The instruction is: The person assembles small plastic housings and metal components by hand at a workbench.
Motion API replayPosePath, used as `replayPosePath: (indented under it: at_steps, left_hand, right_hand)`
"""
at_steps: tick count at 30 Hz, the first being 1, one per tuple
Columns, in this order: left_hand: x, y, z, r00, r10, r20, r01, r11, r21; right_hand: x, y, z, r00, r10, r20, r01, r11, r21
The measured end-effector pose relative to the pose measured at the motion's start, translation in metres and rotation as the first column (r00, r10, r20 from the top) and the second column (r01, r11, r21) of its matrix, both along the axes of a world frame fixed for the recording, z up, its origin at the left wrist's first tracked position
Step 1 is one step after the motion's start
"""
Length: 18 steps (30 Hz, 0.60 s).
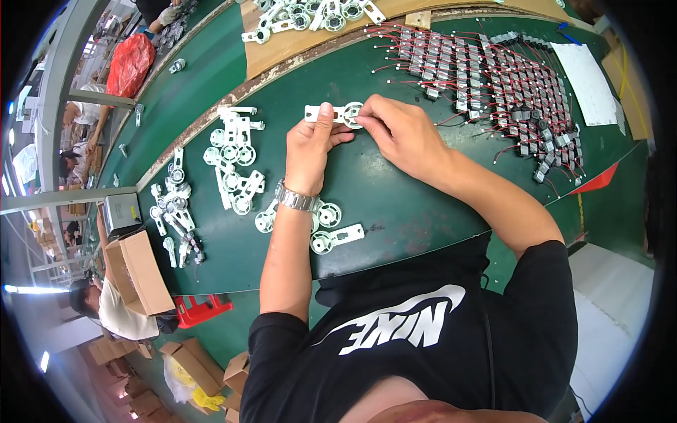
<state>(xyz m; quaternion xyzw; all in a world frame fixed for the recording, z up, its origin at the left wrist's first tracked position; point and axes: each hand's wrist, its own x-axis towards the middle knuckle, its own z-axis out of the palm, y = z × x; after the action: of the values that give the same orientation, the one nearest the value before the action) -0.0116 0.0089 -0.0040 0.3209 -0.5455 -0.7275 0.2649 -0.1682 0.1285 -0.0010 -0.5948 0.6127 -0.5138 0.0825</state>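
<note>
Over the green table, my left hand [310, 144] is closed on the flat arm of a white plastic housing [337, 115] with a round ring at its right end, the thumb lying on top. My right hand [402, 130] is closed in a pinch at that ring; whether a small part sits between its fingertips is hidden. Beside and partly behind my left forearm lie several similar white housings [338, 238]. Further left is a loose group of white housings [233, 151], and beyond it another cluster [171, 204] with dark pieces among it.
Rows of small grey motors with red wires [486, 77] cover the right of the table [395, 204], near a white sheet [584, 81]. More housings [317, 15] lie on cardboard at the far edge. A carton [139, 275] and red stool [202, 310] stand left; people work beyond.
</note>
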Motion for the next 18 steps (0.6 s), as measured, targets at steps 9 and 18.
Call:
replayPosePath:
  at_steps: [9, 18]
  left_hand:
    - [-0.004, 0.0059, -0.0021, 0.998, -0.037, 0.042, 0.039, 0.999, -0.035]
    - [-0.0059, 0.0087, -0.0023, 0.999, 0.01, 0.046, -0.006, 0.997, -0.077]
  right_hand:
    - [0.001, 0.0021, -0.0011, 0.99, -0.077, -0.115, 0.082, 0.996, 0.032]
    - [-0.0009, 0.001, -0.0028, 0.933, -0.101, -0.345, 0.074, 0.993, -0.092]
